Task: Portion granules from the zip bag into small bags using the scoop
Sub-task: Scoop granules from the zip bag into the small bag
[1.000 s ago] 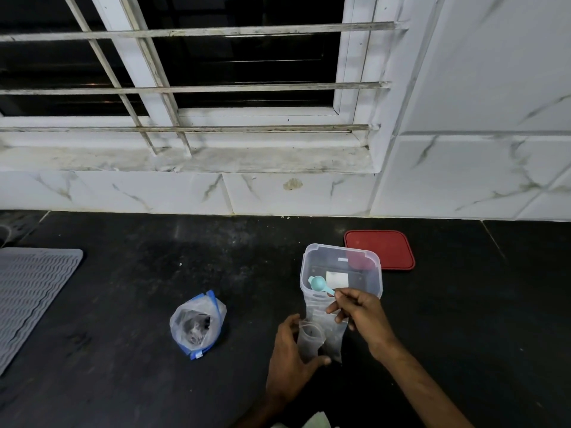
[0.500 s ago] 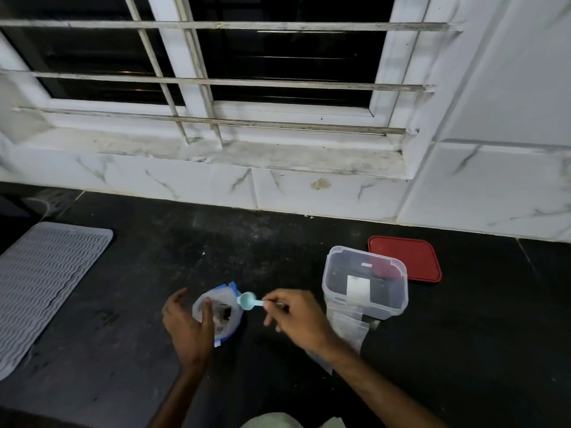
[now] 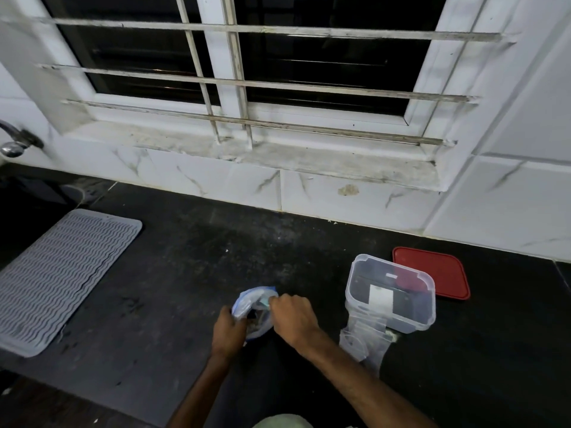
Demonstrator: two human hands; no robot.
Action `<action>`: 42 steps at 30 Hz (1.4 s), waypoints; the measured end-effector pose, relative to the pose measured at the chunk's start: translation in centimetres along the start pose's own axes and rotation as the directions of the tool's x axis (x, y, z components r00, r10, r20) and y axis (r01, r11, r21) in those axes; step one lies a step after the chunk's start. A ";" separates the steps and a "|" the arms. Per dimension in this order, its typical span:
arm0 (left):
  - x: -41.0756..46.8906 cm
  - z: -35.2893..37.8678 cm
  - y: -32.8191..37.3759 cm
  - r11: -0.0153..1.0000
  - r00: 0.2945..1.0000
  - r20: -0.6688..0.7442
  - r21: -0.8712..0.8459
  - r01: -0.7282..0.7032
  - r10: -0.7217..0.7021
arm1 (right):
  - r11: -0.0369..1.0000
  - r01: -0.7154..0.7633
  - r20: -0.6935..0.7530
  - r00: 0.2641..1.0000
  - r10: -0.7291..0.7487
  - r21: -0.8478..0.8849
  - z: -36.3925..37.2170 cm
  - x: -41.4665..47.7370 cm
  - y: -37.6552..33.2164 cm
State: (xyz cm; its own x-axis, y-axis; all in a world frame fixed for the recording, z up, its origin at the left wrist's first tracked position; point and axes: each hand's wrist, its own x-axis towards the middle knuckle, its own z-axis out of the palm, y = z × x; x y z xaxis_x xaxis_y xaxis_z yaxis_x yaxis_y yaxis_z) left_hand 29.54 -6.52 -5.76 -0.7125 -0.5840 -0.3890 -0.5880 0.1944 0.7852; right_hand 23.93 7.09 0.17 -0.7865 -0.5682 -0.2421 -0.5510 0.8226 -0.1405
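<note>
While the left hand (image 3: 230,332) is gripping the zip bag (image 3: 244,302) on the black counter (image 3: 185,273), the right hand (image 3: 293,313) is holding the scoop (image 3: 264,301) in the bag's open top. The small bags (image 3: 361,338) are lying right by the clear box (image 3: 401,319).

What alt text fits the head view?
A left hand grips a blue-edged zip bag on a dark counter while the right hand holds a teal scoop in its mouth. To the right sit a clear container, small bags and a red lid.
</note>
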 end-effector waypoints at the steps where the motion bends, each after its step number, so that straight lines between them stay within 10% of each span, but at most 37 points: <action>1: 0.2 0.1 0.0 1.000 1.000 0.011 0.019 -0.002 0.001 | 1.000 -0.003 0.008 1.000 0.003 -0.001 0.1 0.0 0.2; 18: 0.1 0.6 0.4 0.971 0.999 -0.019 -0.237 0.027 -0.032 | 0.889 -0.252 0.025 0.964 0.263 0.383 3.8 0.7 1.1; 29: 1.3 0.4 0.5 0.842 0.976 0.203 -0.510 0.179 -0.084 | 0.744 -0.371 0.200 0.928 0.313 0.556 4.1 0.7 2.3; 42: 0.1 0.8 1.5 0.985 0.992 -0.078 -0.129 -0.112 0.103 | 0.657 -0.281 0.111 0.951 0.289 0.699 2.7 -1.1 1.9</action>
State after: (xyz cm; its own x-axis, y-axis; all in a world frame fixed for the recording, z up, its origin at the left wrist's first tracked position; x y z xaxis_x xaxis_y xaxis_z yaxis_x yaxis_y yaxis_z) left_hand 28.33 -5.66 -4.98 -0.7369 -0.6209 -0.2673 -0.4500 0.1555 0.8794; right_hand 24.48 9.33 -2.48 -0.8760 -0.3001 -0.3775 0.0543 0.7165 -0.6954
